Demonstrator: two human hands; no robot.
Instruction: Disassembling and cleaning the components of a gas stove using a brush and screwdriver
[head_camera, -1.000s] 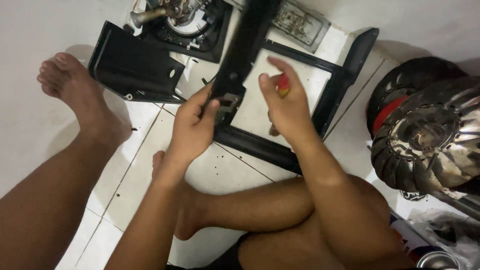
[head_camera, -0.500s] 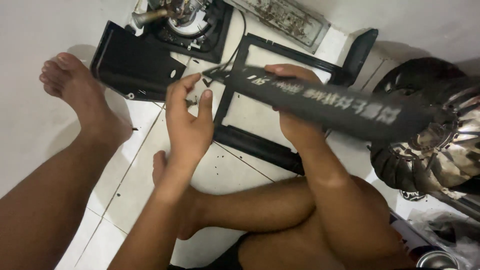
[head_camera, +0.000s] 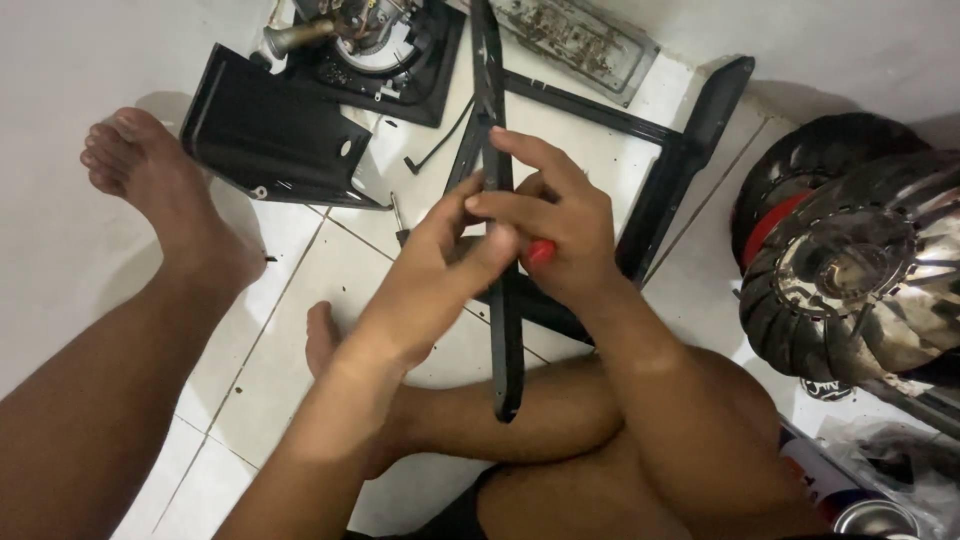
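Two hands: both closed on one long black metal strip (head_camera: 500, 300), held edge-on and nearly upright over the lap.
Left hand (head_camera: 440, 270): fingers curled round the strip from the left at mid-length; thumb pressed toward the right hand.
Right hand (head_camera: 560, 235): fingers wrapped over the strip from the right, touching the left hand; also pinches a small red-handled tool (head_camera: 540, 252), most of it hidden in the palm.
Strip position: upper end reaches the top edge of view, lower end hangs above the crossed shin.
Frame: black rectangular frame (head_camera: 690, 150) lies flat on the white tiled floor (head_camera: 290, 300), behind the hands.
Panel: black sheet-metal panel (head_camera: 270, 140) rests on the floor to the left, near the bare left foot (head_camera: 160, 190).
Burner unit: black square housing with a metal burner part (head_camera: 370, 40) at top, just beyond the panel.
Right side: ribbed shiny metal dome (head_camera: 860, 280) with a dark round part behind it, well apart from the hands.
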